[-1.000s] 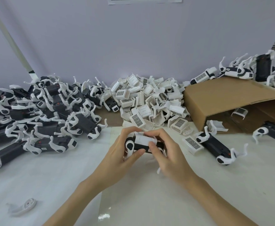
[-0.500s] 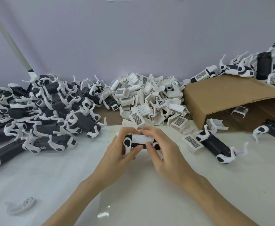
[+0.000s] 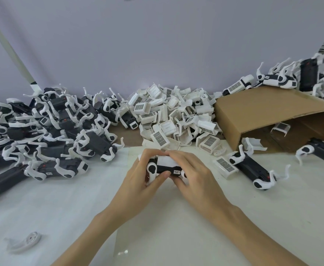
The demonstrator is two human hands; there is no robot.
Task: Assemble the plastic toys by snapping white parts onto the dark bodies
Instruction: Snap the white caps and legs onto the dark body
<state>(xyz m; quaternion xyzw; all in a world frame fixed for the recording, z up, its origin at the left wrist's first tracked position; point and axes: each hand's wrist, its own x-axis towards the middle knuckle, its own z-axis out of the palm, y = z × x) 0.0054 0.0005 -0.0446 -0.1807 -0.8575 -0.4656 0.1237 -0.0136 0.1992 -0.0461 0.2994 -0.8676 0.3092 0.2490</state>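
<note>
Dark toy body (image 3: 164,169) with a white part (image 3: 166,161) on top sits just above the worktop (image 3: 80,208), gripped by the left hand (image 3: 143,181) and right hand (image 3: 193,177). White parts pile (image 3: 176,116) lies just behind; cardboard box (image 3: 262,112) right.

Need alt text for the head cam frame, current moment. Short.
Two bare hands, left hand and right hand, grip a dark toy body with a white cover on top, over a white table. Behind lie a heap of dark bodies, a pile of white covers and a tipped cardboard box.
</note>
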